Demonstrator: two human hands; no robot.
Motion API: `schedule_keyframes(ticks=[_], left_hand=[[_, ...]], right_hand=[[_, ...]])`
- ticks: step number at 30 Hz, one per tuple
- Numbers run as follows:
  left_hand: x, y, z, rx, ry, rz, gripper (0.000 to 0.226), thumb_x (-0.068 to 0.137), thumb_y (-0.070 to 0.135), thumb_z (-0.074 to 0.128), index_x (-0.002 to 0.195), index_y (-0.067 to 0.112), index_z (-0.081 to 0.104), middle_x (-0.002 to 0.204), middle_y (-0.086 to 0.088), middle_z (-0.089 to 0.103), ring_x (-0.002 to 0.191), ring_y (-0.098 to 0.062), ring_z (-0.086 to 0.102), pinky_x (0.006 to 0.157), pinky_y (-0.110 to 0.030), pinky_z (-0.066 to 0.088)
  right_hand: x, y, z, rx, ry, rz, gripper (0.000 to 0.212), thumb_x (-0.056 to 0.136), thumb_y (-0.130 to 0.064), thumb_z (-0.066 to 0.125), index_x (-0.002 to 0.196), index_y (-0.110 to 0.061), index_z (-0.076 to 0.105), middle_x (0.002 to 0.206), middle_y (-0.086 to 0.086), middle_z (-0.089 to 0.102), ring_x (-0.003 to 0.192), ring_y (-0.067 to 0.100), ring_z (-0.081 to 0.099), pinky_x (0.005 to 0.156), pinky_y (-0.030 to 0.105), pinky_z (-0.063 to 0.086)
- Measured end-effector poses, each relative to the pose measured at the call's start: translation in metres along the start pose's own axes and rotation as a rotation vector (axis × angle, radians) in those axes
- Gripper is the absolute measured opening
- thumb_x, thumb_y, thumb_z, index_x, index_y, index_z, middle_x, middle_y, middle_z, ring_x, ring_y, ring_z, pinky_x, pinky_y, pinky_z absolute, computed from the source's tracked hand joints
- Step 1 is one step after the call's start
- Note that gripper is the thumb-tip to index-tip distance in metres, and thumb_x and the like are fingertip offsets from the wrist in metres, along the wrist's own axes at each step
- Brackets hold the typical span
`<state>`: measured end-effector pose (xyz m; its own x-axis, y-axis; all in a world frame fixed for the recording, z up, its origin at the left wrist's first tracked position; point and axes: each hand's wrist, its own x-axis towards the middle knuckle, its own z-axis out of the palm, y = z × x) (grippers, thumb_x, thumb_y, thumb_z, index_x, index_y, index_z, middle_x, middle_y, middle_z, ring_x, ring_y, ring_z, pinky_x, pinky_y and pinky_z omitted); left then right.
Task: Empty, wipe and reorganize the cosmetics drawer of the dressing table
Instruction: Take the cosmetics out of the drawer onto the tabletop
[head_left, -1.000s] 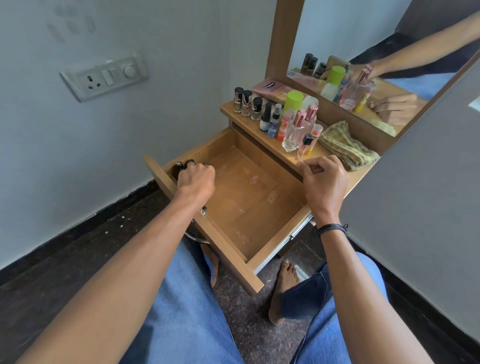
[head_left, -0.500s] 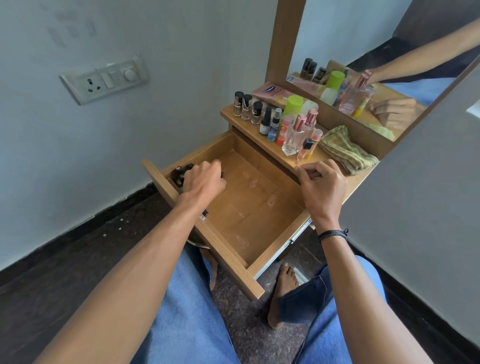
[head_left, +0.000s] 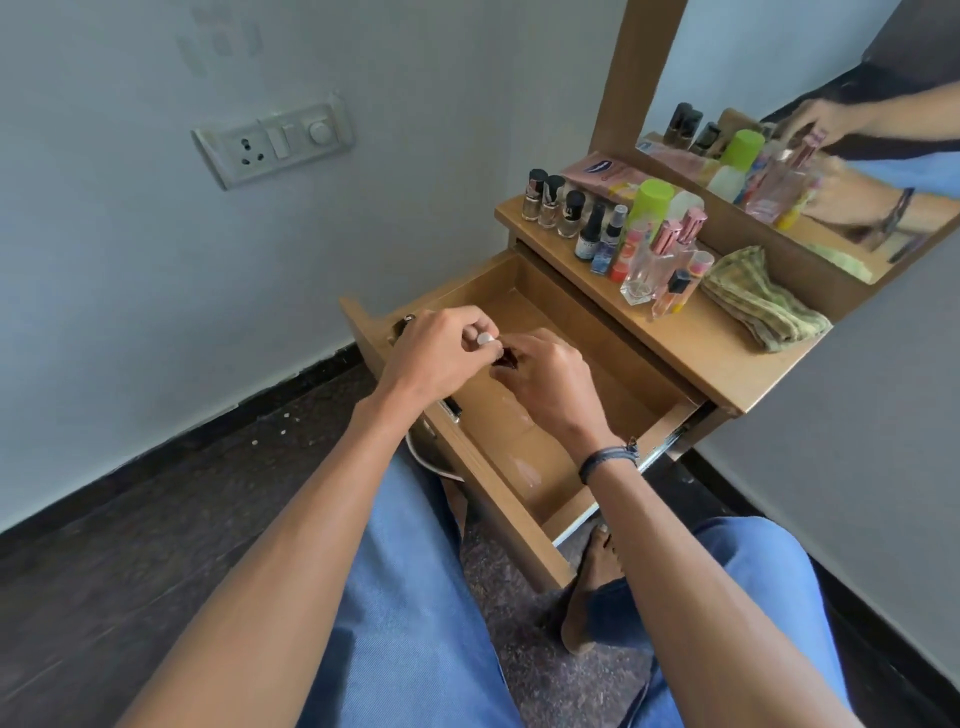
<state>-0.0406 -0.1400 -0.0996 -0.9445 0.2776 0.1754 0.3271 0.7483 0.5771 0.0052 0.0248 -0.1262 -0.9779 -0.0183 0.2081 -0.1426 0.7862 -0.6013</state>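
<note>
Both hands meet over the open wooden drawer, near its left front corner. The left hand has its fingers curled, pinching a small white-capped piece. The right hand curls round a small dark glossy item; whether these are one object I cannot tell. The drawer floor is smooth board with pale smears. A slim black stick lies along the front wall. Up on the dressing table, round-shouldered nail polish bottles stand at the left edge, clear glass perfume bottles mid-top, and a folded, ribbed green checked cloth lies toward the right edge.
</note>
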Motion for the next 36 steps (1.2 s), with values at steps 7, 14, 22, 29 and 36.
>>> schedule_keyframes(ticks=[7, 14, 22, 29, 36], left_hand=[[0.000, -0.027, -0.016, -0.036, 0.167, -0.002, 0.016, 0.096, 0.033, 0.063, 0.099, 0.020, 0.073, 0.089, 0.008, 0.072, 0.087, -0.015, 0.057, 0.072, -0.032, 0.049], [-0.003, -0.046, -0.006, 0.287, 0.180, -0.097, 0.030, 0.089, 0.016, 0.072, 0.119, 0.008, 0.069, 0.117, -0.008, 0.067, 0.108, -0.028, 0.055, 0.092, -0.040, 0.049], [0.000, -0.039, -0.001, 0.341, 0.191, -0.132, 0.032, 0.084, 0.013, 0.077, 0.115, 0.013, 0.071, 0.115, -0.006, 0.063, 0.105, -0.028, 0.054, 0.096, -0.041, 0.044], [0.000, -0.036, -0.002, 0.330, 0.171, -0.170, 0.032, 0.085, 0.005, 0.074, 0.116, 0.012, 0.069, 0.117, -0.006, 0.059, 0.109, -0.026, 0.058, 0.105, -0.045, 0.044], [0.005, -0.035, 0.001, 0.407, 0.111, -0.140, 0.031, 0.083, 0.016, 0.079, 0.112, 0.007, 0.072, 0.116, -0.009, 0.063, 0.108, -0.030, 0.058, 0.096, -0.045, 0.045]], right_hand=[[0.017, 0.000, 0.029, 0.096, -0.046, 0.126, 0.010, 0.087, -0.029, 0.076, 0.086, -0.026, 0.066, 0.087, -0.008, 0.067, 0.082, 0.015, 0.063, 0.070, 0.035, 0.052], [0.049, -0.007, 0.052, 0.127, -0.106, 0.152, 0.014, 0.091, -0.026, 0.067, 0.082, -0.030, 0.056, 0.091, -0.004, 0.060, 0.078, 0.016, 0.054, 0.058, 0.024, 0.033], [0.077, -0.016, 0.079, 0.160, -0.165, 0.065, 0.011, 0.093, -0.019, 0.068, 0.090, -0.025, 0.060, 0.096, -0.002, 0.054, 0.085, 0.018, 0.051, 0.068, 0.030, 0.037], [0.081, -0.016, 0.091, 0.159, -0.128, 0.097, 0.011, 0.094, -0.024, 0.070, 0.103, -0.019, 0.066, 0.101, -0.003, 0.055, 0.089, 0.019, 0.053, 0.073, 0.032, 0.040], [0.062, -0.015, 0.065, 0.167, 0.009, 0.204, 0.012, 0.093, -0.022, 0.068, 0.089, -0.026, 0.057, 0.098, -0.006, 0.060, 0.085, 0.017, 0.053, 0.068, 0.028, 0.034]])
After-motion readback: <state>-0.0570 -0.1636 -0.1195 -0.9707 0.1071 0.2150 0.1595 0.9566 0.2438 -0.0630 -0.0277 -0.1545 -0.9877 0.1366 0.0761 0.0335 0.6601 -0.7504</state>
